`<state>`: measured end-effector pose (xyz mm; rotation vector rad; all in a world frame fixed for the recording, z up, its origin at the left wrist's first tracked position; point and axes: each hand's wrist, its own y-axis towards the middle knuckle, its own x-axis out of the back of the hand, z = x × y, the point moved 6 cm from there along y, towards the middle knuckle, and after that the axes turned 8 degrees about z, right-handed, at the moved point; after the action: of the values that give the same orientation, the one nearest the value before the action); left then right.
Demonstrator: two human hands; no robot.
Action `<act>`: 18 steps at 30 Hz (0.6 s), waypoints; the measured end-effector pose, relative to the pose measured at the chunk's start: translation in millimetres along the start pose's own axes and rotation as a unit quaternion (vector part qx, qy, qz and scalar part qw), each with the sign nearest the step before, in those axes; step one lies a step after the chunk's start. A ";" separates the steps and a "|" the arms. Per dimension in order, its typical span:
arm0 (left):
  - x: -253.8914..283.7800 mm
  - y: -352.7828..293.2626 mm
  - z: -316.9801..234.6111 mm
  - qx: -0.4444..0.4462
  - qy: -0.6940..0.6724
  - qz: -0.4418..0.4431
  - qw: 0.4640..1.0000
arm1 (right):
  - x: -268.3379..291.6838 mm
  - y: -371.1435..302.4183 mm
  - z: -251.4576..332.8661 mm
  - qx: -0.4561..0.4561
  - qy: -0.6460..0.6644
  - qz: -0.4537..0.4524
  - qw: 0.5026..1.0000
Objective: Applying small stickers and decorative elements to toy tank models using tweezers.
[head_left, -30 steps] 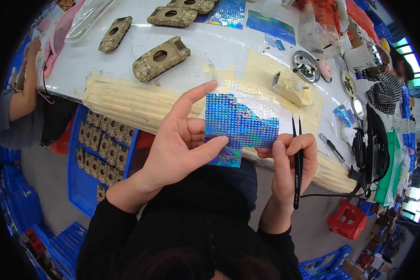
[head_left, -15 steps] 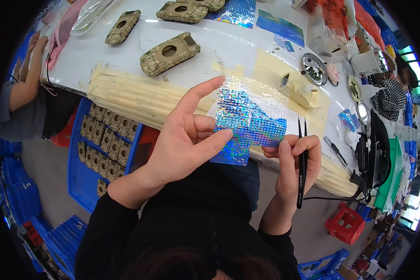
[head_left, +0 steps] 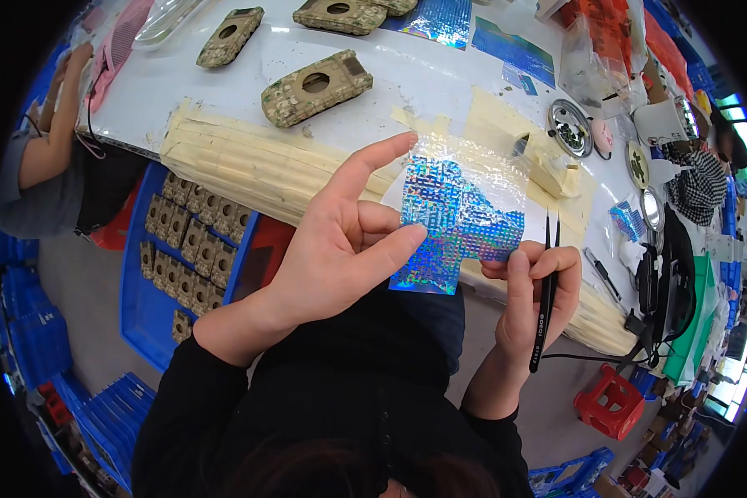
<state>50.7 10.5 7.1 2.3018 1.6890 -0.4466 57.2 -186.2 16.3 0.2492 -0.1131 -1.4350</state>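
- The left hand (head_left: 340, 249) holds a holographic sticker sheet (head_left: 456, 224) at its left edge, pinched between thumb and bent middle fingers; the index finger stands out straight, pointing up and to the right past the sheet's top edge.
- The right hand (head_left: 531, 290) grips the sheet's lower right corner between thumb and forefinger, and the same hand clamps a pair of black tweezers (head_left: 546, 290) against the palm, tips pointing up.
- The sheet hangs in the air between the two hands, above the near edge of the worktable (head_left: 440, 75). Its long axis runs roughly up and down, tilted slightly rightward at the top.
- The sheet is thin and flexible, with a blue-silver prismatic grid; a clear glossy film peels away at the upper part.
- On the table behind lie camouflage-patterned blocks (head_left: 317, 87) with round holes, apart from the hands. The table edge is wrapped in beige masking tape (head_left: 249, 162).
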 end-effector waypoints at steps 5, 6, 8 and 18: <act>-3.1 -0.1 -1.2 0.029 -0.009 0.000 1.000 | 3.4 -0.1 0.0 0.025 -0.003 -0.015 1.000; -2.7 -0.2 -0.9 0.031 -0.006 -0.001 1.000 | 4.1 -0.8 -0.2 0.023 -0.006 -0.015 1.000; -2.4 -0.4 -1.3 0.029 0.000 -0.008 1.000 | 4.0 -1.2 1.6 0.052 -0.059 -0.016 0.997; -3.4 0.3 -4.8 0.011 0.010 -0.016 1.000 | 0.6 -17.5 28.7 0.229 -0.346 -0.012 0.910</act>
<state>50.5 9.3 12.9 2.3057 1.7397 -0.4536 34.0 -191.7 40.0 0.1096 -1.0402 -1.4511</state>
